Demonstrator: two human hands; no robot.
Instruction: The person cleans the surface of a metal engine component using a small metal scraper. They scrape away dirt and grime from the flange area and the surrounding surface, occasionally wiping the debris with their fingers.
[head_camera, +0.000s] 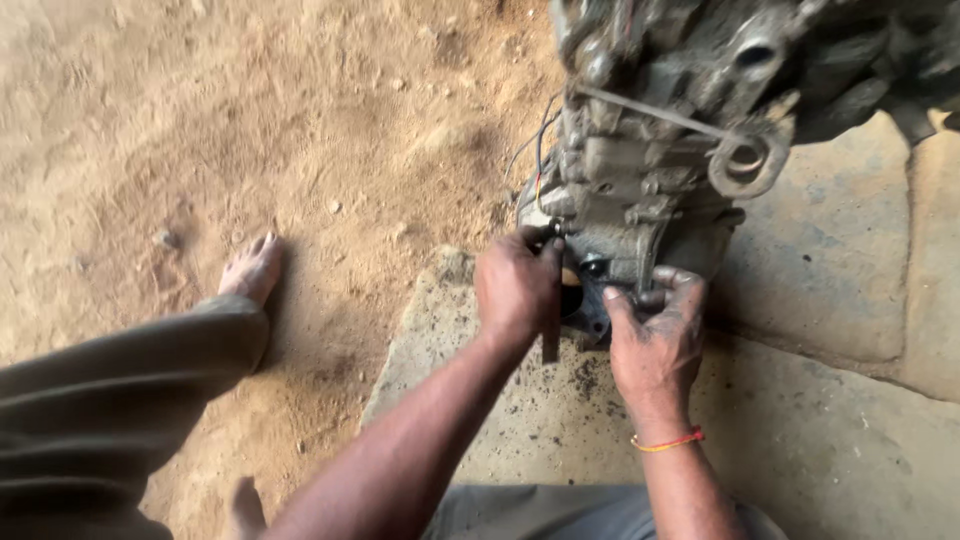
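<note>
While a bare foot (252, 268) rests on sandy ground, the left hand (517, 288) grips a dark flat tool (551, 335) against the greasy gearbox (650, 160) on stone slabs (830, 400); the right hand (655, 340) pinches its lower flange.

Both forearms stretched forward, left hand (515, 288) fisted, knuckles up, right hand (655, 335) beside it, fingers curled, red-banded wrist
</note>
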